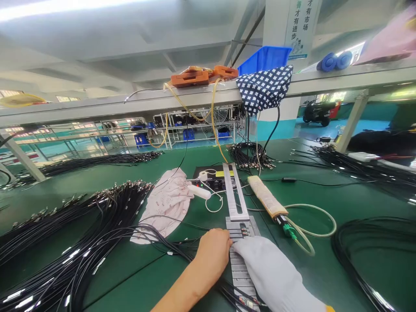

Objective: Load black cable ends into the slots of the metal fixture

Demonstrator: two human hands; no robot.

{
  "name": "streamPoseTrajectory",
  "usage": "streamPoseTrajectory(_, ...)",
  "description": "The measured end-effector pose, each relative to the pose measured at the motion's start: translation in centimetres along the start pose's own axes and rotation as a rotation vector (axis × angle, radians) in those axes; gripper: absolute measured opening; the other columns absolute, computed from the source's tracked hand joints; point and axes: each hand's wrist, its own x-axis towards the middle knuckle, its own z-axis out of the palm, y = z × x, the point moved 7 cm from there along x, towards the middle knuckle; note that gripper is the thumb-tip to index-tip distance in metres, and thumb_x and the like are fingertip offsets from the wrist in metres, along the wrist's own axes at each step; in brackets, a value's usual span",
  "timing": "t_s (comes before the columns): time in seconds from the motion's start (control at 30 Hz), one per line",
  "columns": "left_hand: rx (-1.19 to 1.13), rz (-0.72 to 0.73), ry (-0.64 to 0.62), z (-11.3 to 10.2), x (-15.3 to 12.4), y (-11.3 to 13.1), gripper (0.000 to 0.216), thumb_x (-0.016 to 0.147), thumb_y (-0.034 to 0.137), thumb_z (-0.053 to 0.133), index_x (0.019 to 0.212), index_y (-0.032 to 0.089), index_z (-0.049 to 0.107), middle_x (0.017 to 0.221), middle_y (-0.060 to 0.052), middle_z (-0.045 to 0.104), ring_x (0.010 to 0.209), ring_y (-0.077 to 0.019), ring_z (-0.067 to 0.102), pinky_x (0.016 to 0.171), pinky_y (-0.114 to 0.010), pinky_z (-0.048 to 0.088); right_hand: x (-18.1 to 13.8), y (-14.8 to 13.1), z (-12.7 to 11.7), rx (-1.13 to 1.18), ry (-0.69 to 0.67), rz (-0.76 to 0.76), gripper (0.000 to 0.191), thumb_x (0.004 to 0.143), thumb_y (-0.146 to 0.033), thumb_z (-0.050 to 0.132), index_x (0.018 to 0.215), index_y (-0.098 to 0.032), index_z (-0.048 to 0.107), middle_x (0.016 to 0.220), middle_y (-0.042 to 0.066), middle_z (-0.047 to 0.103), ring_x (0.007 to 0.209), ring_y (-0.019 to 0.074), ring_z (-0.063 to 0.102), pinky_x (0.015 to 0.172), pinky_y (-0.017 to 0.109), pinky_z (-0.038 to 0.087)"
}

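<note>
My bare left hand [212, 251] is closed at the left side of a grooved metal fixture [238, 274], its fingers pinched on a thin black cable. My right hand [271, 266], in a white glove, meets it from the right, its fingertips closed on the same cable; the exact grip is partly hidden. Just beyond the fingertips, small metal connector ends [244, 230] lie in the fixture. A slotted metal plate [231, 195] extends from its far end. Black cables [156, 236] pass under my left wrist, and more cable ends [245, 301] lie over the fixture's near part.
Large bundles of black cables [107, 212] cover the left side, beside a pale crumpled cloth [170, 199]. A black box [211, 184] sits behind the fixture. A wrapped handle with a green connector [268, 199] lies right, near coiled cables [344, 242]. A shelf beam [136, 102] crosses above.
</note>
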Motion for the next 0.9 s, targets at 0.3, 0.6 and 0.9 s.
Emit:
streamPoseTrajectory(0.3,0.227,0.124,-0.094,-0.6,-0.8,3.5,0.041,0.092,-0.001,0.028,0.111,0.004,0.063,0.120,-0.014,0.054,0.121,-0.0279,0.046,0.110,-0.042,0.035,0.9,0.3,2.1,-0.019,-0.089,0.112,0.030,0.072,-0.004,0.038,0.075,-0.014,0.066,0.071,0.010,0.058,0.064,0.0248,0.056,0.060,0.036,0.048)
streamPoseTrajectory(0.6,0.356,0.159,-0.181,2.4,-1.2,3.9,0.066,0.081,-0.008,0.013,0.134,-0.004,0.051,0.128,-0.023,0.047,0.127,-0.0331,0.041,0.111,-0.047,0.035,-1.7,0.7,4.8,0.091,-0.267,0.149,0.031,0.079,-0.008,0.045,0.096,-0.015,0.070,0.096,0.010,0.065,0.090,0.0276,0.060,0.082,0.041,0.048)
streamPoseTrajectory(0.9,0.200,0.092,-0.092,0.9,-3.0,1.9,0.073,0.082,-0.009,0.018,0.150,0.009,0.036,0.142,-0.014,0.035,0.130,-0.0259,0.032,0.114,-0.037,0.029,-1.3,0.7,2.5,0.182,-0.008,0.128,0.035,0.093,-0.014,0.037,0.101,-0.017,0.071,0.102,0.005,0.066,0.092,0.0236,0.059,0.087,0.038,0.046)
